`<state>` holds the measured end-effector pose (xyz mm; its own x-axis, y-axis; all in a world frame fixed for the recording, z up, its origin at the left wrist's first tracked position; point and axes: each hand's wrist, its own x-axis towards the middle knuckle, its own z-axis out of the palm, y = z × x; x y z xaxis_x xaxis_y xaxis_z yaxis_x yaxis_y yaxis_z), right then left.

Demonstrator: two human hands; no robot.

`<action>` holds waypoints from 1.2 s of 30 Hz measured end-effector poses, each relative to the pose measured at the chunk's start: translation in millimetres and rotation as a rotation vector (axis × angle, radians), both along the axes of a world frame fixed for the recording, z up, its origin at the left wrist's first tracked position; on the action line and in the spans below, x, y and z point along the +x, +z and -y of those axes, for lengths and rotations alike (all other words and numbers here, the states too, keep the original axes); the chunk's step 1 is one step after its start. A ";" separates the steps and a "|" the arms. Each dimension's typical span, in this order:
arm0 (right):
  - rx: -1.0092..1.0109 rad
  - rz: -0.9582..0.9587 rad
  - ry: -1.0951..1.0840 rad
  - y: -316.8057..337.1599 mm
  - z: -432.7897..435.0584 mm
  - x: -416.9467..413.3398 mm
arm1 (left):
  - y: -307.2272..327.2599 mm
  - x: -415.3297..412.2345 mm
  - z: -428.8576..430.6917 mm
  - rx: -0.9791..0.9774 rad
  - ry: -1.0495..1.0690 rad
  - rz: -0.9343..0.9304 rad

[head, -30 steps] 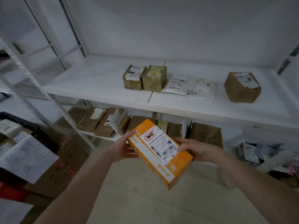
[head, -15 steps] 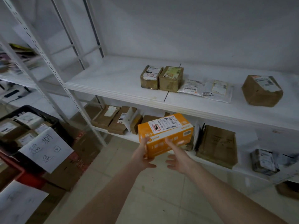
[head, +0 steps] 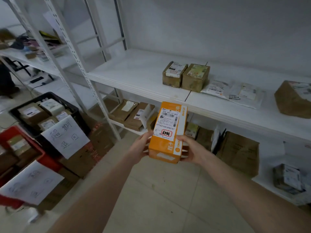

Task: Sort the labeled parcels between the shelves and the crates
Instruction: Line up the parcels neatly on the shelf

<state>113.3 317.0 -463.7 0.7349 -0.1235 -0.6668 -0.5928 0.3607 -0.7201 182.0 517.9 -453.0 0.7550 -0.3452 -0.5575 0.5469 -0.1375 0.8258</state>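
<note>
An orange parcel box (head: pixel 170 132) with a white shipping label and a red stamp stands on end in front of the white shelf (head: pixel 139 81). My left hand (head: pixel 140 147) grips its left side. On the right side, my right hand (head: pixel 191 149) holds its lower end with curled fingers. A black crate (head: pixel 75 110) and a red crate (head: pixel 45 157), both holding labeled parcels and hung with paper signs, stand at the left.
Two brown boxes (head: pixel 185 75), two white mailer bags (head: pixel 235 93) and a brown parcel (head: pixel 294 100) lie on the shelf. Several cardboard parcels (head: pixel 129 113) fill the lower shelf. Cardboard cartons (head: pixel 87 157) sit under the crates. A tiled floor (head: pixel 159 199) lies below my arms.
The orange box has turned from lying sideways to standing on end, label facing me. My right hand has closed on it. The view has swung left, bringing the crates further in.
</note>
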 end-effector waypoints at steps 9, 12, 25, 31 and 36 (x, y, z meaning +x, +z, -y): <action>-0.210 0.125 0.154 1.7 1.8 26.1 | 0.6 -14.9 -5.1 0.009 0.108 -0.008; -0.218 0.142 0.176 0.2 -5.5 35.4 | -2.1 -18.0 -10.1 0.018 0.154 -0.013; -0.215 0.146 0.368 -5.5 -129.0 125.5 | -20.6 26.0 -120.0 0.028 0.433 -0.010; -0.207 0.164 0.478 -13.7 -242.6 208.7 | -27.3 87.7 -226.0 0.069 0.559 -0.011; -0.207 0.167 0.578 -22.2 -356.1 272.0 | -31.5 130.7 -330.2 0.056 0.693 -0.022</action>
